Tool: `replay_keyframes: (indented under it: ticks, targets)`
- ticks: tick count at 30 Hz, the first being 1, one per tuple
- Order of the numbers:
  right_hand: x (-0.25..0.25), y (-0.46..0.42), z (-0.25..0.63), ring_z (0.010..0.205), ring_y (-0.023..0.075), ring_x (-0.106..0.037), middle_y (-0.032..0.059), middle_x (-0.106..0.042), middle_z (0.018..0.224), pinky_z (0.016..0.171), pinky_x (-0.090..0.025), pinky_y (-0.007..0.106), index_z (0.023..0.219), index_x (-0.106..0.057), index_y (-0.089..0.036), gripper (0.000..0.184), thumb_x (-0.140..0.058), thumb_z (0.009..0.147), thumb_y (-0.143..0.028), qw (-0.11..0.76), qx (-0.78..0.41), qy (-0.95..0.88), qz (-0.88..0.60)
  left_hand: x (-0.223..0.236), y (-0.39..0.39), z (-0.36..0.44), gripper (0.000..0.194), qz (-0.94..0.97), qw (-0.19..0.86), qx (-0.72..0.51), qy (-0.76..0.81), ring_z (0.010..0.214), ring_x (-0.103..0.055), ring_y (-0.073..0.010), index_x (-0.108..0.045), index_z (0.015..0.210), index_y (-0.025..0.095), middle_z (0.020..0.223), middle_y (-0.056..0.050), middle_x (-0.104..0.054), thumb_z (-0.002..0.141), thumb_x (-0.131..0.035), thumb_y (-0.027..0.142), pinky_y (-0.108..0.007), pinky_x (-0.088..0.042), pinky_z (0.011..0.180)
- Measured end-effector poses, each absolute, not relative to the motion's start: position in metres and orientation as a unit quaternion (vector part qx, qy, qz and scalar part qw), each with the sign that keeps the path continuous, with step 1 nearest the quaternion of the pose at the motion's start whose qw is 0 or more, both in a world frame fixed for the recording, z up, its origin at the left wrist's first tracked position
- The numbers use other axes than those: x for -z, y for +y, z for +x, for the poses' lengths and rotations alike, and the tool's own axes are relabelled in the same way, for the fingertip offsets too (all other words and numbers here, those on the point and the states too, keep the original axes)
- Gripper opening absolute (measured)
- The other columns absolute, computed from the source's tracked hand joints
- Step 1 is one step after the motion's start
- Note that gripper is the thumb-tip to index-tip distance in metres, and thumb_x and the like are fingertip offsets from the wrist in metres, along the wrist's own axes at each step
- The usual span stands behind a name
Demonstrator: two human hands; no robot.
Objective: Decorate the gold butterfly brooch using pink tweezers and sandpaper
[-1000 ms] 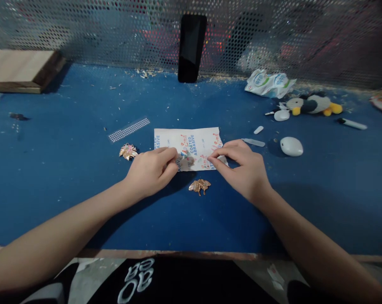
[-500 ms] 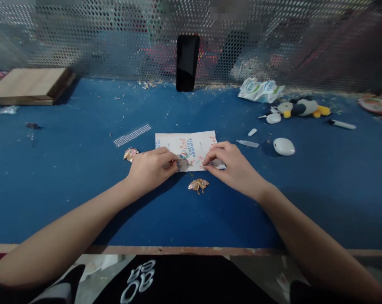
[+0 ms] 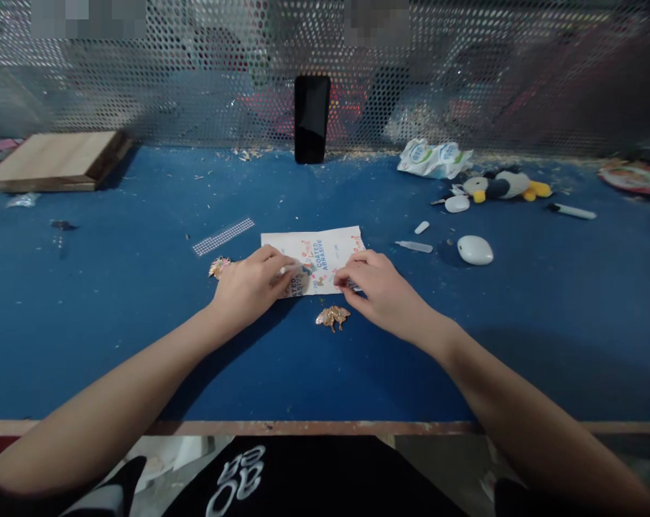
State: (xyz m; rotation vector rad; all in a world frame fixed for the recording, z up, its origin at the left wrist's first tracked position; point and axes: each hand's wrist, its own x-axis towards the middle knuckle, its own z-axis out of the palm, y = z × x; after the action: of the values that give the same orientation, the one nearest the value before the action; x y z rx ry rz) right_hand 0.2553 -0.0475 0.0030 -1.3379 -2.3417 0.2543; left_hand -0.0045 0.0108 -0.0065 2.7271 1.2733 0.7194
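A sheet of sandpaper [image 3: 332, 248] lies printed back up on the blue table, marked "COATED ABRASIVE". Over its left part, my left hand [image 3: 249, 283] is closed in a pinch; a small whitish piece shows at the fingertips, too small to name. My right hand [image 3: 381, 294] has its thumb and fingers drawn together at the sheet's lower right; what they hold, if anything, is hidden. Small coloured bits lie on the paper between the hands. Just below the sheet is a gold butterfly-shaped ornament [image 3: 332, 317]. Another glittery ornament [image 3: 218, 268] is partly covered by my left hand.
A strip of small gems [image 3: 223, 237] lies left of the sheet. On the right are a small tube [image 3: 415, 246], a white case [image 3: 475, 250], a marker [image 3: 572, 211] and a plush duck [image 3: 500, 185]. A phone [image 3: 311, 118] leans on the mesh; wooden boards [image 3: 52, 161] lie far left.
The camera view has tilted up and shifted a little. My right hand has moved slightly left over the sandpaper, nearer my left hand. A whitish piece now shows at my left fingertips.
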Motion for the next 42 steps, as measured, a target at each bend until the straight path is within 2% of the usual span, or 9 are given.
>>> replay_keyframes:
  ticks: [3, 8, 14, 16, 20, 24, 29, 35, 42]
  targets:
    - [-0.001, -0.047, 0.256, 0.112, 0.0271, -0.06, 0.0112, -0.069, 0.102, 0.093, -0.049, 0.044, 0.107, -0.068, -0.02, 0.02, -0.056, 0.095, -0.011, 0.214, -0.079, -0.846, -0.483, 0.008, 0.011, -0.005, 0.022, 0.895, 0.02, -0.211, 0.392, 0.065, -0.064, -0.0124, -0.077, 0.111, 0.026, 0.103, -0.005, -0.075, 0.1, -0.059, 0.03, -0.024, -0.026, 0.047]
    - [-0.001, -0.047, 0.255, 0.111, 0.0275, -0.06, 0.0117, -0.071, 0.103, 0.092, -0.049, 0.044, 0.11, -0.07, -0.019, 0.023, -0.055, 0.095, -0.009, 0.215, -0.06, -0.851, -0.475, 0.006, 0.012, -0.005, 0.022, 0.904, 0.006, -0.194, 0.38, 0.061, -0.062, -0.0114, -0.078, 0.105, 0.025, 0.105, -0.004, -0.075, 0.101, -0.057, 0.032, -0.026, -0.022, 0.046]
    - [-0.001, -0.047, 0.254, 0.111, 0.0283, -0.06, 0.0116, -0.073, 0.101, 0.092, -0.047, 0.044, 0.114, -0.071, -0.017, 0.025, -0.053, 0.098, -0.011, 0.205, -0.062, -0.856, -0.471, 0.004, 0.01, -0.002, 0.023, 0.905, 0.036, -0.135, 0.401, 0.075, -0.067, -0.0163, -0.072, 0.103, 0.018, 0.106, -0.006, -0.073, 0.104, -0.052, 0.028, -0.027, -0.03, 0.049]
    - [-0.003, -0.047, 0.254, 0.111, 0.0282, -0.06, 0.0106, -0.074, 0.1, 0.092, -0.047, 0.044, 0.114, -0.071, -0.017, 0.024, -0.055, 0.098, -0.012, 0.212, -0.071, -0.848, -0.481, 0.004, 0.009, 0.0, 0.022, 0.897, 0.065, -0.159, 0.407, 0.077, -0.067, -0.0166, -0.071, 0.101, 0.016, 0.106, -0.008, -0.073, 0.104, -0.052, 0.026, -0.027, -0.033, 0.051]
    - [-0.008, -0.05, 0.248, 0.106, 0.0267, -0.062, 0.0069, -0.076, 0.096, 0.09, -0.048, 0.044, 0.108, -0.072, -0.018, 0.016, -0.062, 0.096, -0.016, 0.273, -0.092, -0.817, -0.499, 0.0, 0.002, 0.007, 0.018, 0.813, 0.278, -0.287, 0.423, 0.068, -0.059, -0.0109, -0.072, 0.096, 0.016, 0.09, -0.004, -0.073, 0.1, -0.057, 0.027, -0.025, -0.044, 0.062]
    - [-0.012, -0.057, 0.236, 0.095, 0.023, -0.065, 0.004, -0.076, 0.09, 0.083, -0.05, 0.04, 0.097, -0.071, -0.02, 0.008, -0.074, 0.091, -0.024, 0.372, -0.069, -0.798, -0.468, -0.009, -0.013, 0.019, 0.023, 0.67, 0.522, -0.303, 0.431, 0.052, -0.042, -0.0066, -0.072, 0.088, 0.016, 0.066, 0.002, -0.061, 0.096, -0.063, 0.036, -0.021, -0.029, 0.047]
    - [-0.015, -0.066, 0.223, 0.093, 0.0225, -0.065, 0.0014, -0.078, 0.084, 0.083, -0.051, 0.041, 0.091, -0.072, -0.021, 0.004, -0.075, 0.09, -0.02, 0.41, -0.035, -0.789, -0.456, -0.009, -0.026, 0.025, 0.027, 0.592, 0.639, -0.286, 0.399, 0.047, -0.032, -0.0049, -0.067, 0.078, 0.016, 0.058, 0.005, -0.047, 0.093, -0.067, 0.039, -0.02, -0.02, 0.042]
    - [-0.019, -0.067, 0.223, 0.087, 0.0201, -0.065, -0.0007, -0.078, 0.078, 0.076, -0.052, 0.038, 0.088, -0.074, -0.022, 0.007, -0.075, 0.089, -0.015, 0.415, -0.016, -0.785, -0.46, -0.01, -0.025, 0.023, 0.024, 0.585, 0.641, -0.296, 0.398, 0.047, -0.033, -0.005, -0.072, 0.084, 0.016, 0.059, 0.005, -0.05, 0.087, -0.071, 0.039, -0.02, -0.022, 0.043]
    - [-0.016, -0.067, 0.22, 0.086, 0.0195, -0.066, 0.0019, -0.077, 0.08, 0.08, -0.055, 0.036, 0.088, -0.074, -0.02, 0.008, -0.073, 0.087, -0.012, 0.428, -0.076, -0.78, -0.449, -0.013, -0.026, 0.02, 0.02, 0.696, 0.51, -0.294, 0.412, 0.056, -0.044, -0.007, -0.072, 0.083, 0.014, 0.068, 0.002, -0.063, 0.088, -0.066, 0.032, -0.022, -0.033, 0.052]
